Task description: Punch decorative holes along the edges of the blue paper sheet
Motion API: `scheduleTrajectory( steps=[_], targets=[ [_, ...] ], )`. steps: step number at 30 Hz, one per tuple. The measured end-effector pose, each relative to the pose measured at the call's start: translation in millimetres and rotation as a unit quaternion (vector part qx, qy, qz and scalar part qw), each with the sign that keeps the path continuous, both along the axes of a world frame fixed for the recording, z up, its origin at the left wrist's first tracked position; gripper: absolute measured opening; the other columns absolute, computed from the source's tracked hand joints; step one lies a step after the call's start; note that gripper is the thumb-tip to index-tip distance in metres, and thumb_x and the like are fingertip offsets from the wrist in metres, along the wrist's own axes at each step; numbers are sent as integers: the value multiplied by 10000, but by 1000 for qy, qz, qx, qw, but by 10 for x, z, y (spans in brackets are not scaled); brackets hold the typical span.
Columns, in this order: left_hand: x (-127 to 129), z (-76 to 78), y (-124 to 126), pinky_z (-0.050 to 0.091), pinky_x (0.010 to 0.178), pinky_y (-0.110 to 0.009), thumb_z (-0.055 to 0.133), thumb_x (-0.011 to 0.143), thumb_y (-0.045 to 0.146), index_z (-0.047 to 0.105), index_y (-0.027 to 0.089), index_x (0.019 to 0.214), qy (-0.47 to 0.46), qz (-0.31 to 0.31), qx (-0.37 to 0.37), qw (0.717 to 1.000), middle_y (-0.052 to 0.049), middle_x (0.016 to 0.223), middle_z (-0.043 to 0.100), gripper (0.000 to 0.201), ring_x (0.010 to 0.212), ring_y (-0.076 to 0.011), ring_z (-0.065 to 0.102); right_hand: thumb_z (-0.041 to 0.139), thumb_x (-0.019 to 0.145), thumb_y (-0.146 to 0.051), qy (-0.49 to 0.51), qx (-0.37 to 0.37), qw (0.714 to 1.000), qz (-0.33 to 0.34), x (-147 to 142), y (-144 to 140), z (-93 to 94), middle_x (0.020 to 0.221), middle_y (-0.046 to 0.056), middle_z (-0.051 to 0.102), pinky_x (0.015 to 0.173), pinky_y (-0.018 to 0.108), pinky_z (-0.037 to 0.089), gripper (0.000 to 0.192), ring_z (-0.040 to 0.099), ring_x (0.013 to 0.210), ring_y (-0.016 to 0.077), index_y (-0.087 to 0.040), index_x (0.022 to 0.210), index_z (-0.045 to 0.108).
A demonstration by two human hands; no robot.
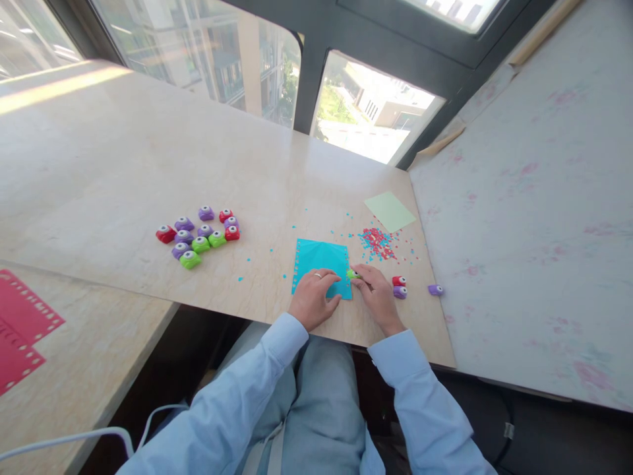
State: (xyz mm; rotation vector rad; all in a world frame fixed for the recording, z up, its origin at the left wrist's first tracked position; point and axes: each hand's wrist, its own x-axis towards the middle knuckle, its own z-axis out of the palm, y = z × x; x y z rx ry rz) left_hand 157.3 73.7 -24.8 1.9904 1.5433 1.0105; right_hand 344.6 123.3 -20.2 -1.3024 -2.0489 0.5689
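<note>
A square sheet of blue paper [320,254] lies on the table before me, with small punched holes along its left and right edges. My left hand [315,297] rests on its lower part, thumb and forefinger apart. At the sheet's right edge, my right hand [376,293] grips a small green craft punch [353,274], mostly covered by my fingers. Just right of that hand sit a red craft punch [399,281] and a purple craft punch [400,291], side by side. Another purple punch [436,289] stands farther right, near the table edge.
Red and blue paper confetti [378,244] is heaped beyond my right hand, beside a pale green sheet [390,211]. Several punches [200,244] in purple, red and green cluster at left. Pink punched sheets [22,323] lie far left. A patterned panel [524,251] borders the table's right side.
</note>
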Motion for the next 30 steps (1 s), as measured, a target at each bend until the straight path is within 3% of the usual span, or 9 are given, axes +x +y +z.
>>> scheduleTrajectory(
  steps=[10, 21, 30],
  targets=[
    [-9, 7, -6, 477, 951, -417, 694, 784, 200, 656, 201, 1060, -17, -8, -1, 1000, -82, 1132, 678, 278, 1065, -255, 622, 524, 943, -318, -36, 12, 999, 21, 99, -151, 69, 1087, 93, 694, 946, 457, 506, 290, 629, 1034, 248, -255, 1156, 710],
    [-14, -4, -10, 501, 892, -400, 667, 797, 174, 666, 197, 994, -59, -3, 16, 998, -58, 1034, 711, 198, 986, -238, 648, 506, 962, -258, -57, 40, 996, 63, 220, -303, 74, 1110, 93, 707, 929, 432, 535, 276, 636, 1055, 243, -245, 1148, 709],
    [-10, -14, -11, 505, 874, -396, 673, 799, 172, 676, 193, 969, -64, -4, 14, 998, -60, 1001, 719, 172, 956, -236, 658, 468, 967, -218, -51, 23, 996, 74, 156, -293, 83, 1204, 71, 688, 979, 436, 521, 326, 617, 1132, 229, -270, 1219, 669]
  ],
)
